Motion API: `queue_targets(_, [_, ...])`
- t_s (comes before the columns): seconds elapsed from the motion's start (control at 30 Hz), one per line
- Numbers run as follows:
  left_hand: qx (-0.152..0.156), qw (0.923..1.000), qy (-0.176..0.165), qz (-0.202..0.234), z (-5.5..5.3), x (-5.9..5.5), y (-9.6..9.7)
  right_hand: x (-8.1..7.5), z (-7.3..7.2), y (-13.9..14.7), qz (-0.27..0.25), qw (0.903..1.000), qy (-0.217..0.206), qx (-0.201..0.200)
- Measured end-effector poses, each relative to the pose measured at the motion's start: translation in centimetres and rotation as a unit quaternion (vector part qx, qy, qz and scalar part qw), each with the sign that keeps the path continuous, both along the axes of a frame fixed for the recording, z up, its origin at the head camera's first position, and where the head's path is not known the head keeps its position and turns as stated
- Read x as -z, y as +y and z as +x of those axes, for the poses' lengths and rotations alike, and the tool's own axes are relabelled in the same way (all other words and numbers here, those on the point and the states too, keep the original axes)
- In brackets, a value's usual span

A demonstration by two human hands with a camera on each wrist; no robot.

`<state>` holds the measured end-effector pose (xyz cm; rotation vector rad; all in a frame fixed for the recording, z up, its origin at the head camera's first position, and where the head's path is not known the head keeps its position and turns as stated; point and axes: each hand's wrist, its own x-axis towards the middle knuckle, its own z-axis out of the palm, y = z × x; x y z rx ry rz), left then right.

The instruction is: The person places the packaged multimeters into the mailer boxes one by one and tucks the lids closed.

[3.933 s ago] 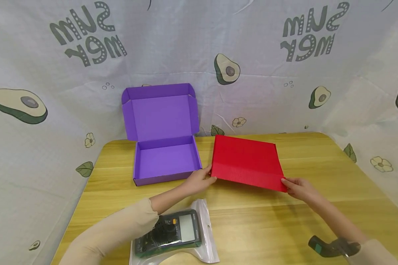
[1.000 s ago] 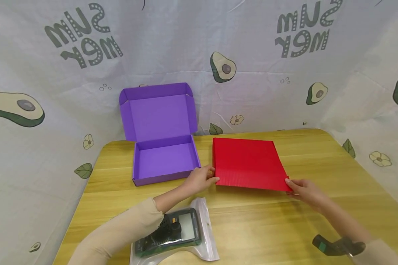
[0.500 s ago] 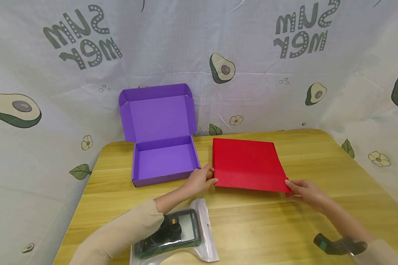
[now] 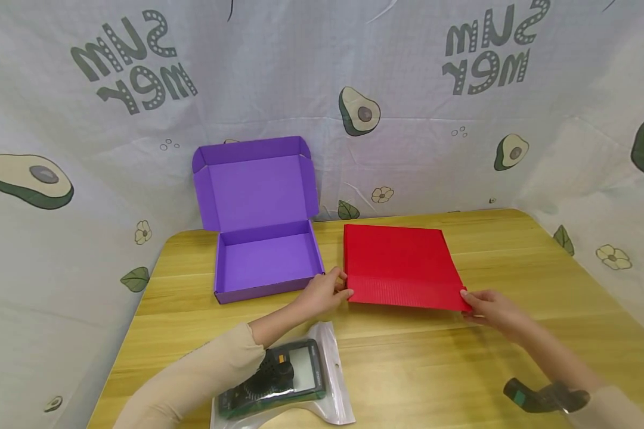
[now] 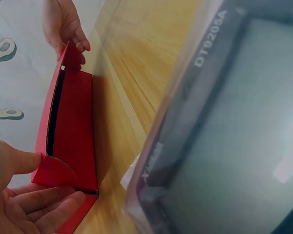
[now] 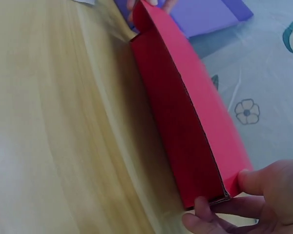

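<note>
A red cardboard box point(image 4: 399, 262) rests on the wooden table, its lid folded over the top. At the near left corner, my left hand point(image 4: 322, 292) holds the lid's front flap, thumb above and fingers below in the left wrist view. My right hand point(image 4: 496, 310) pinches the near right corner, thumb on top. A slit between lid and front wall point(image 5: 75, 126) shows in the left wrist view, so the lid's front edge stands slightly raised. The box's inside is hidden.
Left of the red box stands an open purple box point(image 4: 268, 259) with its lid upright. A multimeter point(image 4: 303, 369) in a clear plastic bag lies under my left forearm. A printed cloth point(image 4: 279, 71) hangs behind the table point(image 4: 408, 369).
Since the oldest frame, the red box has turned slightly and its front edge sits squarer to me. Over the last second both hands have stayed nearly still on its corners.
</note>
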<state>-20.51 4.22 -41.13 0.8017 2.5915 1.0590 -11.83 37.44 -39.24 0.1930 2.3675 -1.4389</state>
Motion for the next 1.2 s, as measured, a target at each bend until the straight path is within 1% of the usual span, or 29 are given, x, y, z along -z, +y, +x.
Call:
queue_targets(0.1, [-0.002, 1.0, 0.008, 0.001, -0.1, 0.1, 0.0, 0.6, -0.1, -0.2, 0.033, 0.9991, 0.024, 0.005])
queue_targets(0.13, [-0.003, 0.9999, 0.01, 0.001, -0.1, 0.2, 0.1, 0.8, -0.1, -0.2, 0.064, 0.9969, 0.045, 0.0])
queue_targets(0.2, [-0.007, 0.9998, 0.019, -0.003, 0.0, 0.3, 0.2, 1.2, 0.0, -0.3, 0.115, 0.9896, 0.086, -0.002])
queue_targets(0.23, [-0.011, 0.9997, 0.023, -0.002, 0.1, 0.4, 0.2, 1.3, 0.1, -0.4, 0.139, 0.9833, 0.117, -0.002])
queue_targets(0.27, [-0.016, 0.9995, 0.028, -0.001, 0.1, 0.4, 0.3, 1.5, 0.1, -0.5, 0.157, 0.9756, 0.153, 0.003])
queue_targets(0.3, [-0.022, 0.9993, 0.031, 0.001, 0.1, 0.4, 0.5, 1.5, 0.1, -0.5, 0.172, 0.9656, 0.194, 0.009])
queue_targets(0.33, [-0.029, 0.9991, 0.029, 0.005, 0.1, 0.4, 0.7, 1.6, 0.0, -0.6, 0.19, 0.9521, 0.24, 0.013])
queue_targets(0.37, [-0.035, 0.999, 0.023, 0.015, 0.0, 0.4, 0.9, 1.6, -0.1, -0.6, 0.183, 0.9434, 0.276, 0.017])
queue_targets(0.43, [-0.051, 0.9975, -0.004, 0.049, -0.5, 0.2, 1.7, 1.7, -0.5, -0.6, 0.19, 0.9174, 0.35, 0.008])
queue_targets(0.47, [-0.061, 0.9957, -0.023, 0.067, -0.8, 0.1, 2.1, 1.8, -0.8, -0.7, 0.199, 0.9064, 0.373, -0.001])
queue_targets(0.5, [-0.072, 0.992, -0.05, 0.091, -1.3, 0.0, 2.7, 1.8, -1.1, -0.7, 0.206, 0.8993, 0.385, -0.014])
queue_targets(0.53, [-0.089, 0.9865, -0.081, 0.111, -1.7, -0.1, 3.2, 1.9, -1.4, -0.7, 0.219, 0.8938, 0.39, -0.029])
queue_targets(0.6, [-0.128, 0.9699, -0.142, 0.151, -2.5, 0.0, 4.1, 2.1, -1.9, -0.8, 0.238, 0.8896, 0.385, -0.059])
queue_targets(0.67, [-0.165, 0.9479, -0.197, 0.188, -3.2, 0.3, 4.7, 2.4, -2.3, -0.8, 0.251, 0.8886, 0.376, -0.08])
queue_targets(0.7, [-0.179, 0.9366, -0.22, 0.206, -3.4, 0.6, 4.9, 2.5, -2.4, -0.8, 0.25, 0.8895, 0.372, -0.087])
queue_targets(0.77, [-0.193, 0.9216, -0.248, 0.228, -3.8, 1.0, 5.1, 2.8, -2.6, -0.7, 0.26, 0.8861, 0.372, -0.094])
queue_targets(0.8, [-0.195, 0.9165, -0.255, 0.238, -3.9, 1.3, 5.1, 2.8, -2.6, -0.5, 0.261, 0.8846, 0.374, -0.097])
queue_targets(0.83, [-0.195, 0.913, -0.262, 0.245, -4.0, 1.4, 5.2, 2.8, -2.7, -0.4, 0.262, 0.8833, 0.376, -0.1])
queue_targets(0.87, [-0.195, 0.9113, -0.265, 0.248, -4.0, 1.6, 5.2, 2.8, -2.7, -0.2, 0.263, 0.8822, 0.377, -0.103])
queue_targets(0.97, [-0.193, 0.9089, -0.266, 0.257, -4.1, 2.0, 5.2, 2.7, -2.8, 0.3, 0.264, 0.8833, 0.37, -0.114])
queue_targets(1.0, [-0.19, 0.9098, -0.265, 0.257, -4.2, 2.1, 5.2, 2.7, -2.9, 0.5, 0.261, 0.8836, 0.369, -0.121])
queue_targets(1.1, [-0.179, 0.9142, -0.258, 0.256, -4.1, 2.3, 5.3, 2.6, -2.9, 1.1, 0.262, 0.8794, 0.37, -0.144])
queue_targets(1.2, [-0.169, 0.9156, -0.255, 0.261, -4.1, 2.5, 5.2, 2.4, -3.1, 1.4, 0.268, 0.8682, 0.38, -0.174])
